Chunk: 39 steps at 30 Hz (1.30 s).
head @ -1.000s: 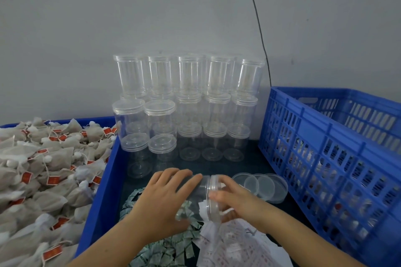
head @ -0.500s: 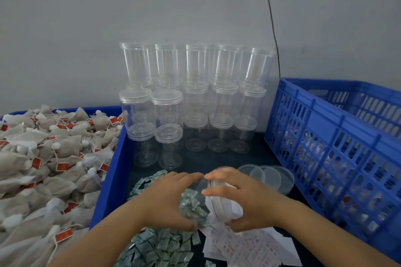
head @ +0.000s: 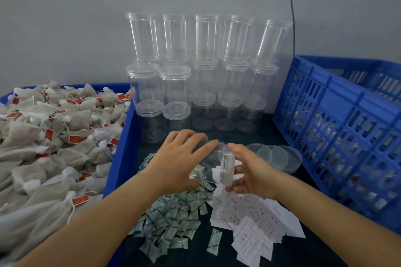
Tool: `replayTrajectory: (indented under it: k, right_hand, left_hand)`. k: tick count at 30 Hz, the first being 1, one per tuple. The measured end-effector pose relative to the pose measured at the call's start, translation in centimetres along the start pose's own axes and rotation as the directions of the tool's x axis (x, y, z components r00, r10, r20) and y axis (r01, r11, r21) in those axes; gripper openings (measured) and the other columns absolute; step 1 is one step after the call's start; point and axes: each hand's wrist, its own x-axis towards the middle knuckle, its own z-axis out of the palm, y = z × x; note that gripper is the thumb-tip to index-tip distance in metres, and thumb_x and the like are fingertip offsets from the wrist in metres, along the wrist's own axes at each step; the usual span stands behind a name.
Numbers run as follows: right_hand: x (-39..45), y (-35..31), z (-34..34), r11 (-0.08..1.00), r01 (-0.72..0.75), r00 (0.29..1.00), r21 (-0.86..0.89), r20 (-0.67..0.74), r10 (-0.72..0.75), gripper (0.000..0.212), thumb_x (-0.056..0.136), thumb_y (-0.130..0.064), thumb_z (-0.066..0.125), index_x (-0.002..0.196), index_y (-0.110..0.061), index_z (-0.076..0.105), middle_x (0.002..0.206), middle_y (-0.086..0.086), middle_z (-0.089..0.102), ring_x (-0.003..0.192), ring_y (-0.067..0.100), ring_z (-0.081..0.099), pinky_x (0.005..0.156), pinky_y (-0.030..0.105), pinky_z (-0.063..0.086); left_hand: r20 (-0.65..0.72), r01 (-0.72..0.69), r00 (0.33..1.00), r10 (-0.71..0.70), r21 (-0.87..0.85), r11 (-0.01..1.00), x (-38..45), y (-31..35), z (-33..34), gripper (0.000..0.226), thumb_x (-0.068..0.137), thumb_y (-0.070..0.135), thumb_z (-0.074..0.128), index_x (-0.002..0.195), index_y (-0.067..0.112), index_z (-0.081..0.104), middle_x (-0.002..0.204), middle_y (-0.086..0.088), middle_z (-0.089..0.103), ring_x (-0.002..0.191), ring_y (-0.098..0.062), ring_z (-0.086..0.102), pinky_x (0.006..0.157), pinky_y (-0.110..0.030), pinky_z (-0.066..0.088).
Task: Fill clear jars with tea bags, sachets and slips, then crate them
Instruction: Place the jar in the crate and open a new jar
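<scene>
I have a clear jar (head: 213,159) lying on its side between my two hands, held just above the sachets (head: 173,212) and paper slips (head: 249,219) scattered over the middle of the dark desk (head: 269,136). My left hand (head: 180,158) lies over the jar's body, fingers spread and curved along the wall and the thumb underneath. My right hand (head: 251,171) cups the lid (head: 226,165) end, fingers and thumb curled around the rim. Whether the lid is screwed fully home I cannot tell.

I judge the jar light and fairly stiff, thin clear plastic, smooth enough to slip or spin in the palm. The body is the place to hold it, firmly but without squeezing, since a thin wall may flex; the ribbed lid edge gives the better grip for twisting.

The tea bags (head: 54,136) fill the tray along the desk's left edge; they look soft and light, best picked up by the bag, not the tag. The sachets and slips are flat and will need pinching up off the surface.

Empty jars (head: 195,76) stand stacked at the back edge, spare lids (head: 275,156) just beside my right hand, and the blue crate (head: 338,136) stands along the right edge.
</scene>
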Motion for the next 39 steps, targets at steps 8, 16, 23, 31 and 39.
replayTrajectory:
  k: [8, 16, 23, 31, 39]
  right_hand:
    - [-0.9, -0.7, -2.4, 0.483, 0.472, 0.856, -0.738, 0.251, -0.453, 0.074, 0.063, -0.051, 0.072, 0.121, -0.073, 0.030, 0.128, -0.039, 0.031, 0.110, -0.012, 0.048, 0.085, 0.017, 0.047]
    - [0.4, -1.3, -7.1, 0.662, 0.559, 0.745, -0.499, -0.048, -0.665, 0.075, 0.063, -0.034, 0.093, 0.109, -0.057, 0.039, 0.130, -0.016, 0.042, 0.119, 0.003, 0.055, 0.084, 0.012, 0.052]
    - [4.7, 1.9, -10.0, 0.797, 0.236, 0.652, -0.556, -0.518, -0.554, 0.070, 0.068, -0.037, 0.090, 0.115, -0.029, 0.039, 0.130, -0.001, 0.047, 0.110, 0.017, 0.052, 0.067, 0.017, 0.044]
    - [6.8, 5.0, -11.5, 0.680, -0.237, 0.668, -0.694, -0.624, -0.405, 0.086, 0.064, -0.063, 0.084, 0.127, -0.027, 0.039, 0.138, 0.008, 0.047, 0.130, 0.029, 0.042, 0.105, 0.043, 0.035]
    - [5.8, 3.3, -10.0, 0.605, -0.208, 0.732, -0.769, -0.532, -0.425, 0.107, 0.077, -0.061, 0.075, 0.157, -0.025, 0.016, 0.160, 0.006, 0.029, 0.147, 0.030, 0.023, 0.116, 0.049, 0.023]
  left_hand:
    - [0.138, 0.117, 0.987, -0.080, -0.280, 0.953, -0.2, -0.5, 1.0, 0.103, 0.068, 0.065, 0.062, 0.151, 0.031, 0.012, 0.147, 0.010, 0.032, 0.128, -0.015, 0.031, 0.105, -0.030, 0.024]
    - [0.160, 0.263, 0.964, -0.210, -0.510, 0.819, -0.2, -1.1, 0.9, 0.104, 0.066, 0.061, 0.073, 0.149, 0.028, 0.018, 0.146, 0.010, 0.037, 0.130, -0.013, 0.035, 0.106, -0.030, 0.034]
    - [0.156, 0.336, 0.941, -0.301, -0.557, 0.760, -0.2, -1.9, 1.6, 0.107, 0.062, 0.063, 0.076, 0.148, 0.032, 0.019, 0.145, 0.012, 0.038, 0.130, -0.010, 0.036, 0.103, -0.026, 0.033]
    - [0.181, 0.365, 0.920, -0.348, -0.719, 0.591, 0.2, -1.8, 1.7, 0.101, 0.053, 0.062, 0.082, 0.135, 0.038, 0.027, 0.137, 0.015, 0.046, 0.119, 0.000, 0.046, 0.103, -0.026, 0.041]
    - [0.247, 0.420, 0.897, -0.367, -0.734, 0.533, 0.2, -1.7, 1.7, 0.113, 0.041, 0.077, 0.072, 0.134, 0.030, 0.028, 0.136, 0.008, 0.049, 0.121, -0.007, 0.048, 0.103, -0.028, 0.042]
